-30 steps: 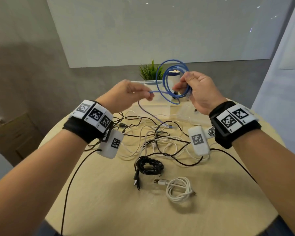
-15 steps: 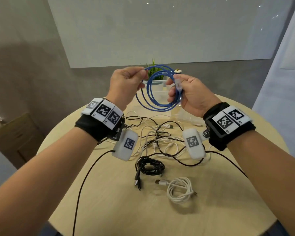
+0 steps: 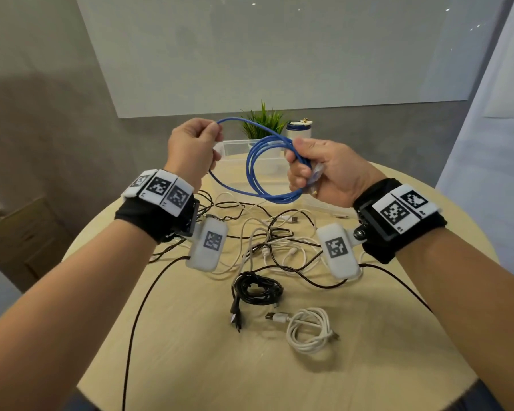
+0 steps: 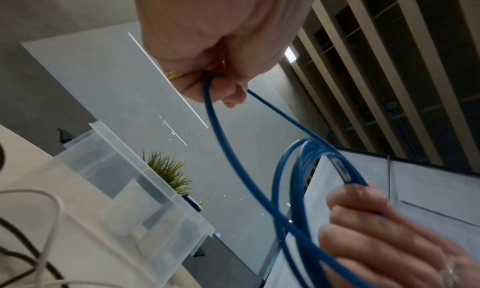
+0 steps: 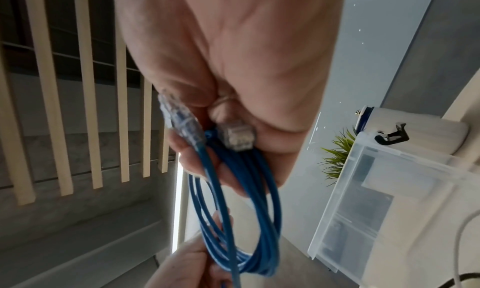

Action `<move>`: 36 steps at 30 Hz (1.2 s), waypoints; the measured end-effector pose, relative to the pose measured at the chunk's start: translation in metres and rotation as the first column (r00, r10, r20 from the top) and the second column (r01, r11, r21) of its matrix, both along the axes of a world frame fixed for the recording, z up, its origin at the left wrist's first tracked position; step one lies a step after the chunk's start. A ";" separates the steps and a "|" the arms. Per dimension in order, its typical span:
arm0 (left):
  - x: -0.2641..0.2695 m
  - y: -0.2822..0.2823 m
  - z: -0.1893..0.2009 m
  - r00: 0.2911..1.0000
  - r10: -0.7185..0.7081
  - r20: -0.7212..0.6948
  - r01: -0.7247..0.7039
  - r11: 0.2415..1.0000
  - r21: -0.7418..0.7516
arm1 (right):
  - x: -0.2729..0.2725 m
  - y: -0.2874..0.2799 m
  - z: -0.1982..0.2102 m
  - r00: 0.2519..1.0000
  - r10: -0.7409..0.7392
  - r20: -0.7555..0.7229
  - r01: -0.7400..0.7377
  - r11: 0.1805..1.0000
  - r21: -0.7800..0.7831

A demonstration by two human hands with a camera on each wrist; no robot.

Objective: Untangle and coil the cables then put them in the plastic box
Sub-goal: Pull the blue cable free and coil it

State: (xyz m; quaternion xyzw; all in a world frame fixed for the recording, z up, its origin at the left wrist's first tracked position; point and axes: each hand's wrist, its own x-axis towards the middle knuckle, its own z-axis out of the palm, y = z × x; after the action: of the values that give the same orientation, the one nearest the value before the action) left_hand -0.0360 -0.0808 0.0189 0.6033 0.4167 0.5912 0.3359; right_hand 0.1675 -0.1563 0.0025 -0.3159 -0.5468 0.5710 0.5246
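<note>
A blue network cable [image 3: 260,176] hangs in loops above the round table. My right hand [image 3: 315,170] grips the bundled loops, with both clear plugs [image 5: 236,136] sticking out of the fist. My left hand [image 3: 195,143] pinches one outer loop of the blue cable [image 4: 221,132] and holds it out to the left. A tangle of black and white cables [image 3: 267,241] lies on the table under the hands. Nearer me lie a coiled black cable [image 3: 257,290] and a coiled white cable [image 3: 307,330]. The clear plastic box [image 3: 238,149] stands open behind the hands.
The clear lid [image 3: 324,206] of the box lies on the table by my right hand. A small green plant [image 3: 261,123] and a white-and-blue container [image 3: 298,130] stand behind the box near the wall. The wooden table [image 3: 190,351] has a curved front edge.
My left hand has drawn one loop of the blue cable out to the left, away from the bundle. My right hand has dropped slightly and kept its grip on the coil.
</note>
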 end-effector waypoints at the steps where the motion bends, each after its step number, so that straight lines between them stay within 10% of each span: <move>1: -0.001 0.001 -0.003 1.000 0.000 -0.031 0.000 1.000 -0.011 | 0.000 0.001 0.000 1.000 -0.003 -0.030 0.003 1.000 -0.005; 13: 0.011 -0.016 -0.037 0.906 -0.244 -0.347 0.236 0.970 -0.066 | 0.010 0.017 0.011 0.818 -0.299 -0.492 0.271 0.954 -0.130; 23: 0.010 -0.033 -0.035 0.345 -0.304 -0.888 0.348 0.920 -0.180 | 0.016 0.017 0.010 0.703 -0.369 -0.608 0.339 0.925 -0.170; 28: 0.005 -0.035 -0.035 0.343 -0.152 -0.927 0.411 0.912 0.003 | 0.019 0.017 0.010 0.688 -0.378 -0.619 0.355 0.920 -0.167; 36: 0.005 -0.036 -0.036 0.330 -0.327 -0.885 0.420 0.891 -0.173 | 0.025 0.022 0.007 0.664 -0.416 -0.622 0.380 0.903 -0.198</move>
State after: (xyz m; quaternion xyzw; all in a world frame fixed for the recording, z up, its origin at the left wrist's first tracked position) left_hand -0.0313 -0.1173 -0.0173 0.9157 0.3535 0.1019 0.1615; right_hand 0.1921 -0.1344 0.0092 -0.2224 -0.2329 0.5297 0.7847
